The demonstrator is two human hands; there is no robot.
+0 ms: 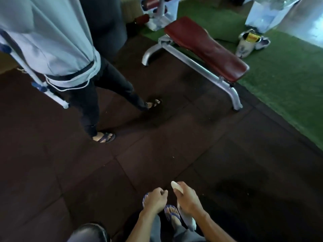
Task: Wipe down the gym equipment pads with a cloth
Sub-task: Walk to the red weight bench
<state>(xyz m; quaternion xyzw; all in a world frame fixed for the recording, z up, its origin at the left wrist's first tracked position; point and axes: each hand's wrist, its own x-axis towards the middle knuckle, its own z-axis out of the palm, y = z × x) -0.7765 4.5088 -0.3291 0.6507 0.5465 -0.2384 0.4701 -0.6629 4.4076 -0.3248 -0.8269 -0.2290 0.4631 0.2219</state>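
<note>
Dark rubber floor tiles (157,154) cover most of the gym room, with green artificial turf (283,88) along the far side. We take the dark red padded bench on a silver metal frame (206,48) as our landmark. It stands at the edge of the turf, well apart from us.

We hold both hands low in front of our legs, on the near side of the bench. Our right hand (187,199) is closed around a white cloth (186,219), rolled or bunched; one end pokes out above the fist and the rest hangs below it. Our left hand (154,199) is loosely curled just beside the right, and it appears to hold nothing. The two hands are near each other but not touching.

Progress, as we judge it: wiping of this bench has not begun, since the cloth is nowhere near the pad. The approach and the full wipe remain. Whether other pads are already cleaned cannot be told.

The bench pad appears smooth and vinyl-like, with a slight sheen and creases along its length. We cannot tell whether it is dusty or damp.

Beyond the bench, more red padded equipment (150,4) is partly visible. Left of the bench stands a second person in a pale shirt and dark trousers (57,49).
</note>
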